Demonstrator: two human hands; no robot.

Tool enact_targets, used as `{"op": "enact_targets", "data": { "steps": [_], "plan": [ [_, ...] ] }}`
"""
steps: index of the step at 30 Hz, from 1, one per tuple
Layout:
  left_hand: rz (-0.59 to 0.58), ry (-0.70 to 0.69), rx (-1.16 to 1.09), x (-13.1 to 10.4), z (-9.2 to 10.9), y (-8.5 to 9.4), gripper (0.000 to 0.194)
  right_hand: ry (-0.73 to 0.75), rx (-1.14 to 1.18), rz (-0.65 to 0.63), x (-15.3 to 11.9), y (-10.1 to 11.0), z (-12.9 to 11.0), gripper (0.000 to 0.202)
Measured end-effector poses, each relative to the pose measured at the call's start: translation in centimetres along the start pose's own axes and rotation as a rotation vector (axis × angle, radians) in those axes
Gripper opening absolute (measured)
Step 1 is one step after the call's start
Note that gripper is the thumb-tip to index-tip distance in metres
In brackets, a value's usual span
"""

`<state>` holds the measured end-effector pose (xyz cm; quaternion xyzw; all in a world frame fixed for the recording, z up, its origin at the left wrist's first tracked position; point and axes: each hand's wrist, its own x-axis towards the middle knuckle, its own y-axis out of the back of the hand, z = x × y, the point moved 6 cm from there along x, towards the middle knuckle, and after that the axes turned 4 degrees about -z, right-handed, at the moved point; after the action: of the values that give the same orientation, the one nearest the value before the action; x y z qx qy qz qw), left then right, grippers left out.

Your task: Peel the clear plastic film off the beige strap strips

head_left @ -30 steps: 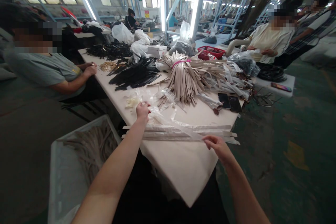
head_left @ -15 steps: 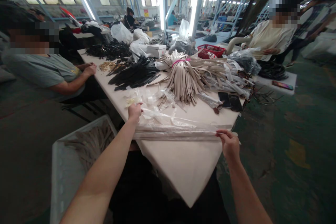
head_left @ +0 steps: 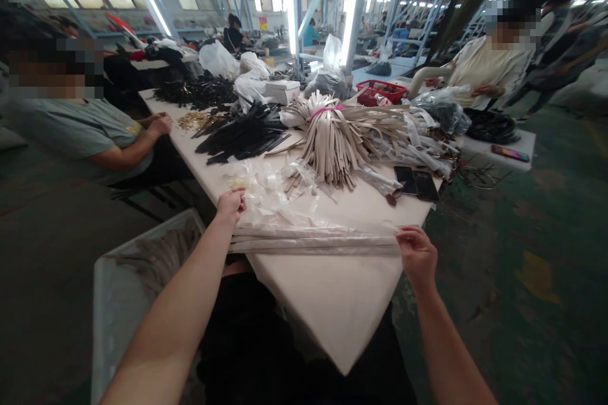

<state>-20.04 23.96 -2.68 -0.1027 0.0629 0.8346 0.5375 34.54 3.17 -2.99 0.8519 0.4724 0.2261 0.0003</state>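
A thin clear plastic film strip (head_left: 363,225) stretches between my two hands above the near part of the table. Its left end is pinched in my closed left hand (head_left: 231,204). My right hand (head_left: 418,257) has its fingers pressed together on the other end, by the table's right edge. Just beneath the film, several long flat beige straps (head_left: 313,244) lie side by side across the table; whether the right fingertips also touch them I cannot tell. Crumpled clear plastic (head_left: 270,186) is heaped beyond my left hand.
A beige strap bundle (head_left: 327,139) with a pink tie stands mid-table, beside black strips (head_left: 244,133). Two dark phones (head_left: 417,183) lie near the right edge. A white crate (head_left: 107,304) holding straps is at lower left. Co-workers sit left (head_left: 95,126) and right (head_left: 494,69).
My left hand has moved a little left, drawing the film and straps leftward. The right hand has shifted slightly, and the film between them hangs closer to the straps.
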Motion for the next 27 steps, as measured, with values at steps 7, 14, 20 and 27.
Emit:
{"op": "enact_targets", "data": {
  "steps": [7,14,20,27],
  "plan": [
    [-0.019,-0.062,0.023,-0.1,-0.3,0.3,0.025,-0.207,0.282,-0.038,0.1,-0.6,1.4,0.023],
    [0.008,-0.141,0.090,0.6,-0.7,1.3,0.026,-0.170,0.254,0.059,0.9,-0.2,1.0,0.050],
    [0.044,-0.198,0.090,1.5,-0.7,2.3,0.027,-0.113,0.210,-0.089,1.5,-0.6,1.2,0.015],
    [0.029,-0.251,0.168,0.7,-0.3,2.7,0.030,-0.199,0.309,-0.184,0.9,-1.8,1.3,0.018]
  ]
}}
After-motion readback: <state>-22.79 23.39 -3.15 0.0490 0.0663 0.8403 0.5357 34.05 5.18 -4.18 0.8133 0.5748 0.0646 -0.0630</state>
